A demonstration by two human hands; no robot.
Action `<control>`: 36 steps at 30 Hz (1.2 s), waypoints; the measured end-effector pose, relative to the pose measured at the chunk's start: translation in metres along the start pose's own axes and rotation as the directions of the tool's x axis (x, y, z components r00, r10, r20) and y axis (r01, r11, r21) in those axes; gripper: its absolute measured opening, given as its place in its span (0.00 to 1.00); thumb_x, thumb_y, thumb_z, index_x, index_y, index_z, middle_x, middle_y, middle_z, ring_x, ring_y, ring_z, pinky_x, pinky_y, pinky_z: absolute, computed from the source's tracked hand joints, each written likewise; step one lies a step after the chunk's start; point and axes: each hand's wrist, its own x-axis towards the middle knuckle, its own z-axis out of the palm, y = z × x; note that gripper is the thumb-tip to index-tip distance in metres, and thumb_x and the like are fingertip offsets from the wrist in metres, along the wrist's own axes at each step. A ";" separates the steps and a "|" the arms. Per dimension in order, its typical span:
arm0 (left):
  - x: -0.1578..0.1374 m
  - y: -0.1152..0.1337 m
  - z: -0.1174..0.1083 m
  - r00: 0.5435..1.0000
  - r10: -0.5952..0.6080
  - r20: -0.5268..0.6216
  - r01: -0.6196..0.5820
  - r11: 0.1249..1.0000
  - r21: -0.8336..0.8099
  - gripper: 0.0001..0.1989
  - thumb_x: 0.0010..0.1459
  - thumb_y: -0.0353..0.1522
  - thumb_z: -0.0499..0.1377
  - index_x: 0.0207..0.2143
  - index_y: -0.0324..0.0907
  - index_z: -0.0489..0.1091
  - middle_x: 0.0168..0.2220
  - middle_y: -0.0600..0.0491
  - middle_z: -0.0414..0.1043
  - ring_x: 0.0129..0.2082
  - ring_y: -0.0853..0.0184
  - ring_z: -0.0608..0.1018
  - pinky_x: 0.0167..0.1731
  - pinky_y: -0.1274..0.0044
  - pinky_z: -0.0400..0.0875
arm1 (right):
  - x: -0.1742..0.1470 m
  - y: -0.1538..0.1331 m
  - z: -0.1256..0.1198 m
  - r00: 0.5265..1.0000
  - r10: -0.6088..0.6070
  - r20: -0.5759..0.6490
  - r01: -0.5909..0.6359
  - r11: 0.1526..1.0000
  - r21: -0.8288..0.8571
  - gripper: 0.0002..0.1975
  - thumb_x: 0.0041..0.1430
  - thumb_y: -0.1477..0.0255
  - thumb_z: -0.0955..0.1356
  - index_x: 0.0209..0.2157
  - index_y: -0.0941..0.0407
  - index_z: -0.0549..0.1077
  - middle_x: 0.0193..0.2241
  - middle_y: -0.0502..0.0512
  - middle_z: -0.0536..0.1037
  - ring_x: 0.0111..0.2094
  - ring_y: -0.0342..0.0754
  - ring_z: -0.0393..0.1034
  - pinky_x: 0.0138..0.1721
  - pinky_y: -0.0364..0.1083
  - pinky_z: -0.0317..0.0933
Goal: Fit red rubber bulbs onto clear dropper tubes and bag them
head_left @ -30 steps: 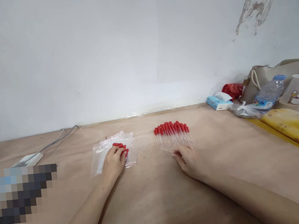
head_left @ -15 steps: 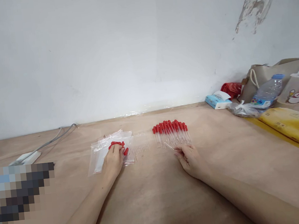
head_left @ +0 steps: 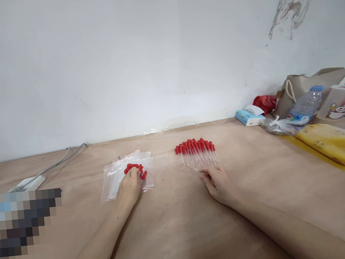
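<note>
Nearest me over the tabletop [head_left: 169,227], the right hand [head_left: 217,186] pinches a clear dropper tube [head_left: 194,169] just this side of the red-topped droppers [head_left: 195,148]; I judge it light, stiff, slick and perhaps brittle, best held gently along its shaft. The left hand [head_left: 131,187] touches red dropper bulbs [head_left: 130,166] lying on clear zip bags [head_left: 112,180]; whether its grip closes on one, I cannot tell. The bulbs look soft, easiest taken by their sides. Farther off sits a blue tissue pack [head_left: 249,117].
</note>
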 end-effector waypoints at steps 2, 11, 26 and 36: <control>0.000 0.001 0.000 0.998 0.039 -0.041 -0.037 0.998 0.048 0.08 0.59 0.29 0.44 0.31 0.40 0.61 0.32 0.48 0.69 0.30 0.63 0.73 0.26 0.76 0.63 | 0.000 0.000 0.000 1.000 0.007 0.002 -0.007 1.000 0.000 0.06 0.58 0.73 0.59 0.36 0.57 0.65 0.26 0.52 0.74 0.27 0.44 0.67 0.35 0.46 0.55; -0.001 0.008 -0.004 0.975 0.159 -0.157 -0.127 0.972 0.196 0.08 0.56 0.30 0.48 0.25 0.42 0.63 0.25 0.51 0.69 0.27 0.64 0.72 0.27 0.77 0.62 | 0.002 -0.002 -0.002 1.000 0.012 0.024 -0.012 1.000 -0.006 0.06 0.58 0.73 0.59 0.36 0.56 0.66 0.26 0.52 0.74 0.27 0.45 0.68 0.35 0.46 0.55; -0.002 0.007 -0.003 0.996 0.061 -0.069 -0.052 0.991 0.126 0.14 0.54 0.27 0.47 0.42 0.42 0.66 0.37 0.48 0.67 0.28 0.67 0.72 0.21 0.79 0.63 | 0.002 -0.001 -0.002 0.999 0.010 0.048 -0.009 1.000 -0.015 0.06 0.59 0.73 0.59 0.35 0.56 0.66 0.26 0.52 0.73 0.28 0.45 0.67 0.35 0.46 0.56; 0.000 0.007 -0.008 0.988 0.033 -0.154 -0.023 0.998 0.066 0.16 0.55 0.27 0.46 0.45 0.41 0.64 0.38 0.47 0.67 0.33 0.63 0.73 0.28 0.75 0.67 | 0.000 0.002 0.000 0.999 0.010 0.030 -0.010 1.000 -0.013 0.07 0.59 0.73 0.59 0.36 0.56 0.66 0.27 0.52 0.73 0.28 0.45 0.66 0.35 0.46 0.57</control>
